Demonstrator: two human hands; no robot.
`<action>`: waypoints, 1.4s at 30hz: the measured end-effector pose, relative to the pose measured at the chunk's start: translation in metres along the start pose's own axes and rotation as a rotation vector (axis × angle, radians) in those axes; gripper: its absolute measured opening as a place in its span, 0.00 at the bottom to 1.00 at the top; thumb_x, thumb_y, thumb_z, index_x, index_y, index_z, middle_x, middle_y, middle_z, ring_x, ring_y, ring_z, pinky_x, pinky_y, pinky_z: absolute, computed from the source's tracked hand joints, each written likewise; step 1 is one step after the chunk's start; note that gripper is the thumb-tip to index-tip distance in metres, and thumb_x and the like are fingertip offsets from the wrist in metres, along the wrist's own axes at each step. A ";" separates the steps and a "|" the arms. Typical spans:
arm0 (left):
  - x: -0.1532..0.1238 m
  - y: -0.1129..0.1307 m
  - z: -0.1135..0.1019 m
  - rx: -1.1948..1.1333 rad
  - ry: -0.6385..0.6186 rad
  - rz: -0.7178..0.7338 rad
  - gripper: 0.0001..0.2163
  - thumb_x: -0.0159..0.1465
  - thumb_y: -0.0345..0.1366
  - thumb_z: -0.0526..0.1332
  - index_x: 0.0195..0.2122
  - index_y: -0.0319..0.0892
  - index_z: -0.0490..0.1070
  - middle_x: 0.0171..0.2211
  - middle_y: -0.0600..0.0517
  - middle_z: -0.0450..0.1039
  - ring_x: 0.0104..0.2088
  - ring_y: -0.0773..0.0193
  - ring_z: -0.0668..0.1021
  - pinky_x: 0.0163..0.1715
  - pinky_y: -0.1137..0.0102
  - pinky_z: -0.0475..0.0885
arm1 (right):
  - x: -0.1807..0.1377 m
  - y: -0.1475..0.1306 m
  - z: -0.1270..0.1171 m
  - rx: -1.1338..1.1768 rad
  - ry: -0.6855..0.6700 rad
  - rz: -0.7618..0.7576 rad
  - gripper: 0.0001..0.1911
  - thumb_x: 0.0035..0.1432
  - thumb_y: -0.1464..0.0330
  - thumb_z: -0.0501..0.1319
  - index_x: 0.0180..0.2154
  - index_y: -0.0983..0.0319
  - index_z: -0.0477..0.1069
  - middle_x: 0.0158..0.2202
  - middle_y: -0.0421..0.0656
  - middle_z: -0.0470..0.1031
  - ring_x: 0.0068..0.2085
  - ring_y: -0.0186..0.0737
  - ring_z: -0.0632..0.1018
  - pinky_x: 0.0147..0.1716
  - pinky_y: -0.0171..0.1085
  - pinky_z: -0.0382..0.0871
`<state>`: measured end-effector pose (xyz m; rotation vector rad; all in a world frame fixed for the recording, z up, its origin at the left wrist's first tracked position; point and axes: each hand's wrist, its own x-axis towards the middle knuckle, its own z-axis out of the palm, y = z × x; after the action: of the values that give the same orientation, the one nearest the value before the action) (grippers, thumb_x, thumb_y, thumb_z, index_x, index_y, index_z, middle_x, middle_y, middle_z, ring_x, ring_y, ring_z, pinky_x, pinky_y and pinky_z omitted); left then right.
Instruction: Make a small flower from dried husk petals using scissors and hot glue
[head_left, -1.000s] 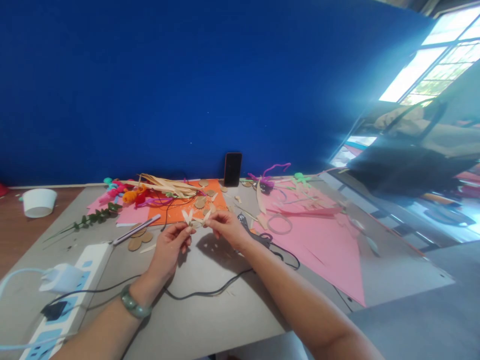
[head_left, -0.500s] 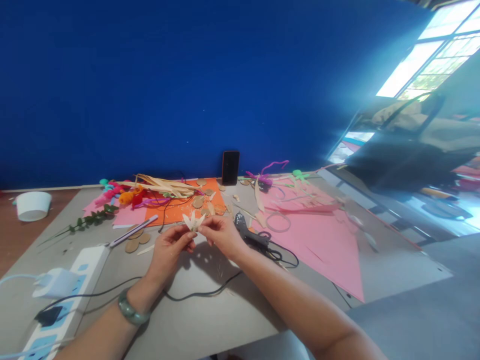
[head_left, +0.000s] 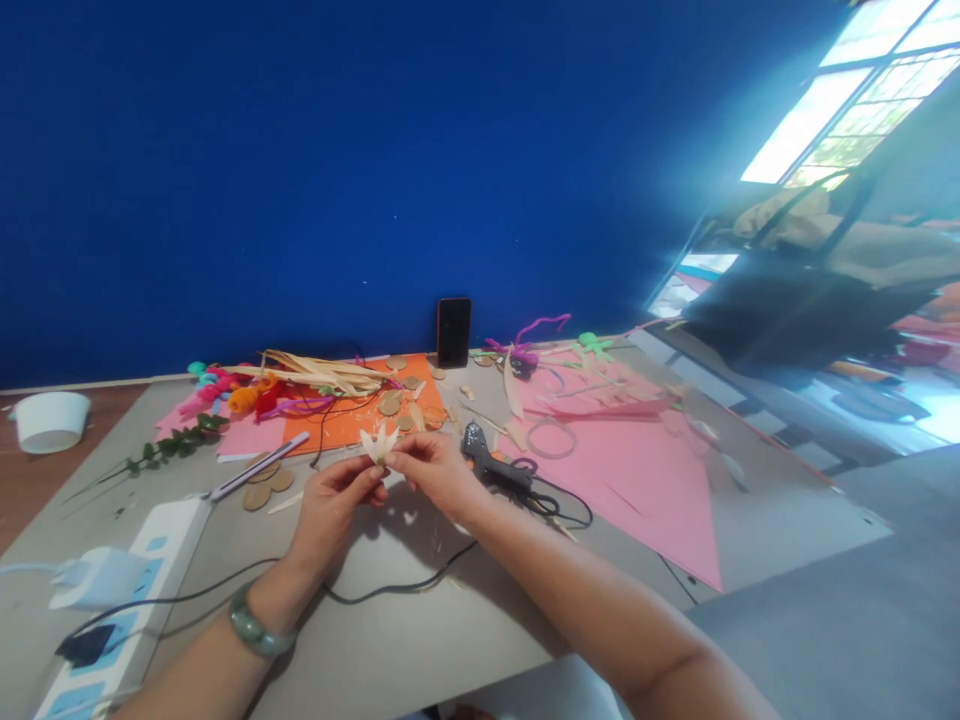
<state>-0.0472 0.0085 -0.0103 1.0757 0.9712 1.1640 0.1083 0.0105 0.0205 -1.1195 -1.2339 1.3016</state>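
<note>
A small cream-white flower (head_left: 379,444) with pointed petals stands upright between my two hands, above the grey table. My left hand (head_left: 341,500) pinches its base between thumb and fingers. From the right, my right hand (head_left: 435,474) is closed on the same base, its fingertips close to the left ones. Just right of my right hand lies a dark glue gun (head_left: 495,470) with its cable. Left of my hands are round brown discs (head_left: 259,490) and a slim utility knife (head_left: 259,467).
A white power strip (head_left: 150,575) with plugs lies at left, its black cable (head_left: 390,598) crossing before me. A phone (head_left: 454,332) leans on the blue wall. Orange paper (head_left: 337,428), pink paper (head_left: 637,480), straw-coloured strips (head_left: 330,372) and a white cup (head_left: 52,422) surround the work spot.
The whole view has shifted slightly, so things appear a little further left. Both hands keep their pinch on the flower, which looks much the same.
</note>
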 end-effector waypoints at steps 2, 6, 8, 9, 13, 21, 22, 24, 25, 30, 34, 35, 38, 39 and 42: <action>0.000 0.000 0.000 -0.007 0.005 -0.004 0.11 0.52 0.39 0.69 0.32 0.36 0.77 0.20 0.52 0.74 0.22 0.67 0.74 0.24 0.72 0.71 | 0.000 0.000 0.001 0.009 0.001 0.007 0.11 0.47 0.63 0.67 0.24 0.64 0.73 0.16 0.34 0.65 0.18 0.27 0.62 0.20 0.30 0.55; 0.002 -0.001 0.000 -0.008 0.008 0.002 0.11 0.52 0.38 0.69 0.31 0.36 0.76 0.20 0.52 0.75 0.22 0.67 0.75 0.24 0.73 0.71 | 0.000 0.000 0.001 0.033 0.004 0.018 0.11 0.46 0.63 0.67 0.24 0.65 0.73 0.16 0.34 0.65 0.19 0.27 0.63 0.20 0.30 0.55; 0.003 -0.002 -0.001 -0.006 0.006 0.006 0.10 0.52 0.38 0.69 0.31 0.36 0.75 0.20 0.52 0.75 0.22 0.67 0.75 0.25 0.73 0.71 | 0.000 -0.001 0.001 0.032 0.008 0.018 0.11 0.46 0.63 0.67 0.24 0.64 0.72 0.16 0.34 0.65 0.19 0.27 0.63 0.20 0.30 0.55; 0.003 -0.003 -0.001 -0.006 0.009 0.007 0.10 0.52 0.38 0.69 0.31 0.36 0.75 0.20 0.52 0.75 0.22 0.67 0.75 0.25 0.73 0.71 | 0.000 -0.001 0.001 0.026 0.009 0.018 0.11 0.46 0.63 0.67 0.24 0.64 0.72 0.16 0.34 0.64 0.19 0.27 0.63 0.20 0.31 0.55; 0.004 -0.004 -0.001 -0.013 0.020 0.011 0.10 0.52 0.38 0.69 0.30 0.37 0.74 0.19 0.53 0.75 0.21 0.67 0.75 0.24 0.72 0.71 | -0.001 -0.002 0.001 0.003 0.008 0.008 0.11 0.47 0.63 0.67 0.24 0.64 0.72 0.16 0.34 0.64 0.19 0.27 0.63 0.20 0.31 0.55; 0.004 -0.003 0.000 0.001 0.036 0.013 0.11 0.51 0.39 0.70 0.30 0.37 0.75 0.19 0.53 0.75 0.20 0.68 0.74 0.24 0.74 0.71 | 0.000 0.001 0.001 -0.006 0.011 -0.005 0.11 0.47 0.63 0.67 0.24 0.65 0.73 0.16 0.34 0.65 0.19 0.27 0.63 0.20 0.30 0.55; 0.004 -0.003 0.000 0.003 0.037 0.015 0.11 0.51 0.39 0.70 0.30 0.37 0.75 0.19 0.53 0.75 0.20 0.68 0.74 0.24 0.74 0.71 | 0.000 0.001 0.001 -0.008 0.010 -0.003 0.11 0.47 0.63 0.66 0.24 0.65 0.73 0.16 0.34 0.65 0.18 0.27 0.63 0.20 0.30 0.55; 0.004 -0.003 0.000 0.005 0.043 0.014 0.11 0.51 0.39 0.70 0.30 0.37 0.75 0.19 0.53 0.75 0.21 0.68 0.75 0.24 0.74 0.71 | 0.000 0.001 0.001 -0.011 0.015 -0.003 0.11 0.46 0.63 0.66 0.24 0.65 0.73 0.16 0.34 0.65 0.18 0.27 0.63 0.19 0.30 0.56; 0.003 -0.004 0.000 0.004 0.045 0.012 0.11 0.51 0.39 0.70 0.30 0.37 0.75 0.19 0.53 0.75 0.21 0.68 0.75 0.24 0.73 0.72 | 0.000 0.000 0.001 -0.012 0.015 -0.004 0.11 0.46 0.63 0.66 0.24 0.65 0.72 0.16 0.34 0.65 0.18 0.27 0.63 0.19 0.30 0.56; 0.002 -0.002 0.001 0.027 0.050 0.009 0.11 0.51 0.39 0.70 0.31 0.37 0.76 0.19 0.53 0.75 0.21 0.68 0.75 0.24 0.73 0.72 | 0.000 -0.001 0.001 -0.012 0.025 0.001 0.12 0.46 0.62 0.67 0.24 0.65 0.72 0.17 0.35 0.66 0.19 0.27 0.63 0.20 0.30 0.56; 0.000 0.003 0.003 0.055 0.053 0.008 0.12 0.50 0.40 0.70 0.30 0.36 0.76 0.18 0.52 0.75 0.20 0.68 0.74 0.24 0.73 0.71 | 0.000 -0.001 0.001 -0.025 0.025 0.002 0.12 0.46 0.62 0.66 0.24 0.65 0.71 0.17 0.35 0.65 0.19 0.27 0.63 0.19 0.30 0.56; 0.000 0.004 0.003 0.058 0.052 0.008 0.12 0.50 0.40 0.70 0.30 0.36 0.76 0.18 0.52 0.74 0.20 0.68 0.74 0.24 0.73 0.71 | 0.000 -0.001 0.000 -0.030 0.021 0.001 0.12 0.46 0.62 0.66 0.24 0.65 0.71 0.17 0.35 0.65 0.19 0.27 0.63 0.19 0.30 0.56; 0.000 0.005 0.003 0.049 0.055 0.008 0.13 0.49 0.40 0.70 0.31 0.36 0.76 0.18 0.52 0.75 0.20 0.67 0.74 0.24 0.73 0.71 | 0.000 -0.001 0.000 -0.043 0.017 0.001 0.11 0.47 0.62 0.66 0.24 0.64 0.71 0.17 0.35 0.66 0.19 0.27 0.63 0.20 0.30 0.56; 0.000 0.005 0.003 0.043 0.059 0.008 0.13 0.49 0.39 0.70 0.32 0.36 0.76 0.19 0.53 0.75 0.20 0.67 0.74 0.24 0.73 0.71 | -0.001 -0.001 0.000 -0.042 0.016 0.002 0.11 0.47 0.62 0.66 0.24 0.64 0.71 0.18 0.35 0.66 0.19 0.27 0.64 0.20 0.30 0.56; 0.000 0.004 0.003 0.032 0.055 0.000 0.13 0.49 0.39 0.70 0.31 0.36 0.76 0.19 0.53 0.75 0.21 0.67 0.75 0.24 0.73 0.72 | -0.001 -0.001 0.001 -0.029 0.013 0.003 0.11 0.46 0.62 0.65 0.24 0.64 0.70 0.18 0.35 0.66 0.19 0.27 0.64 0.20 0.30 0.57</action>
<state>-0.0451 0.0081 -0.0060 1.0742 1.0356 1.1869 0.1076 0.0096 0.0217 -1.1488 -1.2456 1.2809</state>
